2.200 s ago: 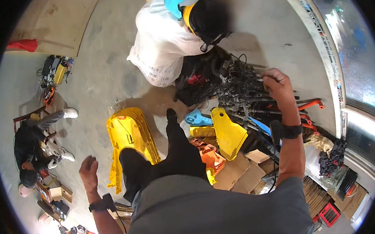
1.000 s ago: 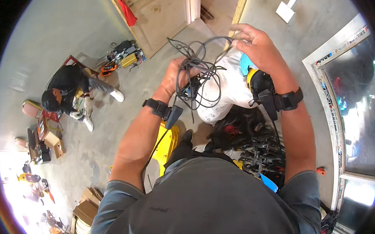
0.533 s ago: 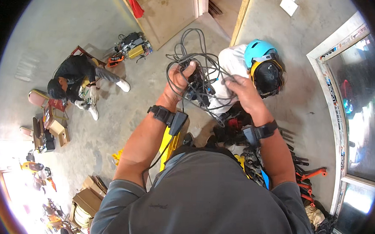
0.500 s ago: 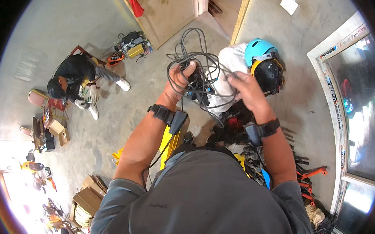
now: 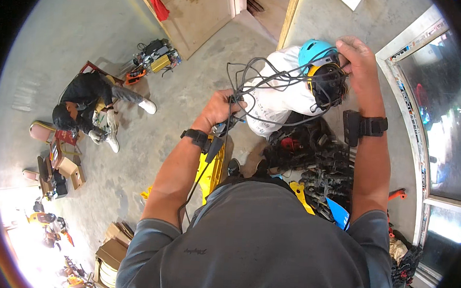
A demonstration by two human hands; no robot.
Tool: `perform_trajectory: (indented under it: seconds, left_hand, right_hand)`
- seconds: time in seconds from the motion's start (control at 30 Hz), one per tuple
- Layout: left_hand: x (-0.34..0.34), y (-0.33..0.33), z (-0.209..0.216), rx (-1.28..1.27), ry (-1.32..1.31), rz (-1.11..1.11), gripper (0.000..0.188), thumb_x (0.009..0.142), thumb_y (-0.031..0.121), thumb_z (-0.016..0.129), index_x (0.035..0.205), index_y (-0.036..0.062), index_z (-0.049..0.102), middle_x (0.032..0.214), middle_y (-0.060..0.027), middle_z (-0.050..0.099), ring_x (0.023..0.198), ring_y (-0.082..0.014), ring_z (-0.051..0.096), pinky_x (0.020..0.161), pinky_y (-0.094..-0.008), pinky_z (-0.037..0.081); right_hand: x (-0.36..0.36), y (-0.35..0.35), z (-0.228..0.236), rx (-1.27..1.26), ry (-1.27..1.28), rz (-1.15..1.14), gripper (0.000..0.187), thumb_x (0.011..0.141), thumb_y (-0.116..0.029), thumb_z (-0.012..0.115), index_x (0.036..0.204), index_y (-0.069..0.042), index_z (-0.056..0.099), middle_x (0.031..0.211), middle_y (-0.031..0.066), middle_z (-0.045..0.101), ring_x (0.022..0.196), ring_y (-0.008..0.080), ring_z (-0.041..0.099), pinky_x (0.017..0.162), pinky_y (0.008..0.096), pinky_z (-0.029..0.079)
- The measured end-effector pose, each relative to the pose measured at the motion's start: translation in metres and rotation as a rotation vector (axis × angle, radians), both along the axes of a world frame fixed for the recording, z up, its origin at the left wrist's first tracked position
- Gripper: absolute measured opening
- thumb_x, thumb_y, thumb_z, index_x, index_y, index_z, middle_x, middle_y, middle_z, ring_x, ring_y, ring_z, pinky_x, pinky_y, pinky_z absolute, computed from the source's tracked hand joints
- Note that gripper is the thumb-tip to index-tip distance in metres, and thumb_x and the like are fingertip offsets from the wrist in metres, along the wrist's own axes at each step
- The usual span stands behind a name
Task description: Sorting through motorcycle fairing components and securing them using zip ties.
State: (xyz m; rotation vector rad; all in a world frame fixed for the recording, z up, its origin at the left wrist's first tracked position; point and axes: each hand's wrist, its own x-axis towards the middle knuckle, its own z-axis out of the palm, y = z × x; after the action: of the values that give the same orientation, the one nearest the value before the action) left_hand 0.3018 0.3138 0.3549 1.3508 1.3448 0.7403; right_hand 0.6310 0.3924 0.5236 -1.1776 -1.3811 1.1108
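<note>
A tangled dark cable (image 5: 275, 83) hangs in several loops between my two hands. My left hand (image 5: 223, 111) is closed round the gathered bundle, where a small dark part with a bit of blue shows beside the fingers. My right hand (image 5: 356, 58), farther out and to the right, pinches the far end of the loops. Below the cable, a person in a white top (image 5: 282, 102) bends over, close under my hands. A turquoise helmet (image 5: 314, 53) and a black and yellow headpiece (image 5: 327, 86) show there, partly crossed by the cable.
A dark pile of gear (image 5: 318, 169) lies ahead right, by a blue sheet (image 5: 337, 212). Something yellow (image 5: 210, 174) stands below my left forearm. Another person (image 5: 89, 100) sits at left. Cardboard boxes (image 5: 113, 247) are nearer; a door (image 5: 198, 17) and window (image 5: 442, 129) bound the room.
My right hand has moved far to the right and outward, drawing the cable loops out sideways. My left hand has come slightly nearer, still gripping the bundle.
</note>
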Motion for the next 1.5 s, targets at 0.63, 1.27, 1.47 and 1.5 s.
perform_trajectory:
  seconds: [0.63, 1.27, 1.47, 1.5]
  left_hand:
    - [-0.027, 0.013, -0.008, 0.386, 0.076, 0.144, 0.017, 0.084, 0.01, 0.071, 0.097, 0.0038, 0.062, 0.069, 0.0017, 0.056, 0.063, -0.0066, 0.048, 0.056, -0.0273, 0.044]
    - [-0.042, 0.017, 0.004, 0.173, 0.049, -0.004, 0.02, 0.082, 0.015, 0.072, 0.093, 0.0016, 0.062, 0.071, -0.0028, 0.061, 0.064, -0.0114, 0.052, 0.059, -0.0292, 0.045]
    - [-0.071, 0.023, 0.003, 0.135, -0.129, 0.253, 0.017, 0.084, 0.017, 0.071, 0.087, 0.0026, 0.063, 0.067, 0.001, 0.058, 0.058, -0.0072, 0.05, 0.052, -0.0249, 0.04]
    - [-0.074, 0.022, 0.007, 0.076, -0.151, 0.303, 0.014, 0.086, 0.015, 0.069, 0.088, 0.0021, 0.063, 0.071, 0.0003, 0.061, 0.06, -0.0067, 0.053, 0.054, -0.0233, 0.041]
  right_hand:
    - [-0.095, -0.062, -0.069, 0.112, -0.346, 0.405, 0.021, 0.085, -0.009, 0.063, 0.102, 0.003, 0.064, 0.098, 0.0152, 0.067, 0.092, 0.021, 0.064, 0.082, 0.0299, 0.048]
    - [-0.133, -0.018, -0.095, -0.236, -0.234, 0.566, 0.035, 0.08, -0.023, 0.07, 0.097, 0.007, 0.061, 0.083, 0.0111, 0.065, 0.069, 0.017, 0.061, 0.066, 0.0303, 0.049]
    - [-0.096, -0.01, -0.091, -0.183, -0.351, 0.674, 0.036, 0.082, -0.015, 0.068, 0.112, 0.004, 0.06, 0.092, 0.0135, 0.066, 0.077, 0.0165, 0.062, 0.07, 0.028, 0.049]
    - [-0.092, -0.009, -0.093, -0.183, -0.347, 0.678, 0.036, 0.082, -0.015, 0.068, 0.112, 0.004, 0.06, 0.092, 0.0135, 0.066, 0.077, 0.0165, 0.062, 0.07, 0.028, 0.049]
